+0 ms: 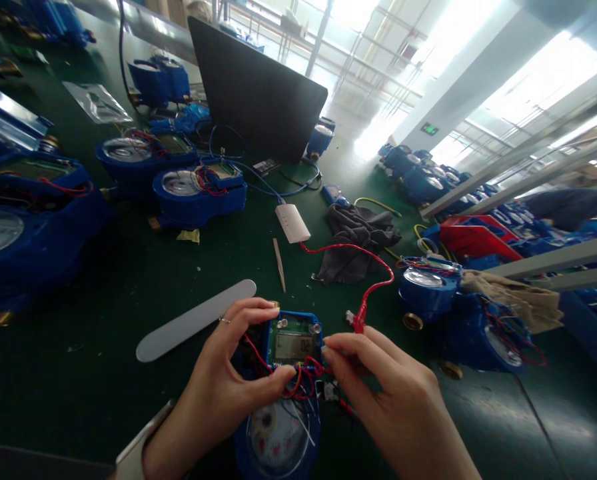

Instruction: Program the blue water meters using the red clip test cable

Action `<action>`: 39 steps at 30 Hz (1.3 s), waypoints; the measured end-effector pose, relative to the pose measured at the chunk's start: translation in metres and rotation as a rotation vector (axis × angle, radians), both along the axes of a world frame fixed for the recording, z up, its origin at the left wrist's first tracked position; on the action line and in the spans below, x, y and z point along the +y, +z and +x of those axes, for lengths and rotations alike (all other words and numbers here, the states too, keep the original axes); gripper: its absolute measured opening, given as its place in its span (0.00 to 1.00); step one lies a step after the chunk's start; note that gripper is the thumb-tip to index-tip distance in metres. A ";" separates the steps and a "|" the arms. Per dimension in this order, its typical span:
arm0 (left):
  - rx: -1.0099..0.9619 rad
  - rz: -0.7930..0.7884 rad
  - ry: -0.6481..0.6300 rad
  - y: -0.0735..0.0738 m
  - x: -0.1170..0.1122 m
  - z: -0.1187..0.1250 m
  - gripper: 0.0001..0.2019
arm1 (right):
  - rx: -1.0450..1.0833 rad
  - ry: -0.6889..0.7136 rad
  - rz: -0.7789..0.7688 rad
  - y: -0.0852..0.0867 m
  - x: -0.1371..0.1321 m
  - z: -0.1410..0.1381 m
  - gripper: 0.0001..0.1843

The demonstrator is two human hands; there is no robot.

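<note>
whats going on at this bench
A person works on an opened blue meter on the green table. The left hand grips its side by the small display, while the right hand pinches the red wires beside it. A red cable from a white box ends nearby. More meters sit around.

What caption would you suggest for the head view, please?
Left hand steadies an open blue plastic water meter while right hand pinches its thin red wires, on a green table.
</note>
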State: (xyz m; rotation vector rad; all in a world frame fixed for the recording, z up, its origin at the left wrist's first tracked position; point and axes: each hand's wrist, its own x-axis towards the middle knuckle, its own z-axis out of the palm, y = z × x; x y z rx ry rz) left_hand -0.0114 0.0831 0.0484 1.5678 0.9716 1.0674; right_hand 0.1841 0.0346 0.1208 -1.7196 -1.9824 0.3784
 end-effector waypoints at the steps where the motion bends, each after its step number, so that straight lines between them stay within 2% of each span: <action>1: 0.000 0.003 0.002 0.000 0.000 0.000 0.23 | 0.013 -0.011 0.010 -0.001 0.000 -0.001 0.06; 7: 0.012 0.005 0.001 -0.001 0.000 -0.001 0.22 | 0.048 -0.033 -0.008 -0.004 -0.001 -0.003 0.07; 16: 0.005 0.013 0.008 0.001 0.001 0.001 0.22 | 0.030 -0.042 0.021 0.000 0.000 -0.002 0.07; 20: -0.009 0.012 0.030 0.001 0.000 0.000 0.22 | 0.079 -0.046 0.055 -0.007 -0.003 -0.001 0.08; 22: 0.000 0.005 0.038 0.002 0.000 0.000 0.22 | 0.200 -0.115 0.106 -0.015 -0.006 -0.004 0.16; 24: 0.012 -0.004 0.043 0.003 0.000 0.001 0.21 | 0.379 -0.263 0.169 -0.025 -0.010 -0.009 0.22; 26: 0.019 -0.011 0.056 0.003 -0.002 0.001 0.21 | 0.540 -0.391 0.185 -0.032 -0.013 -0.013 0.21; 27: 0.020 -0.013 0.068 0.003 -0.004 0.000 0.21 | 0.588 -0.407 0.153 -0.033 -0.014 -0.014 0.19; 30: 0.043 -0.024 0.100 0.004 -0.012 -0.001 0.21 | 0.602 -0.276 0.013 -0.029 -0.012 -0.009 0.08; 34: 0.068 -0.080 0.138 0.007 -0.024 -0.003 0.21 | 0.507 -0.048 -0.072 -0.019 -0.008 0.003 0.12; 39: 0.090 -0.085 0.160 0.012 -0.027 -0.003 0.21 | 0.494 -0.070 -0.019 -0.023 -0.012 0.006 0.11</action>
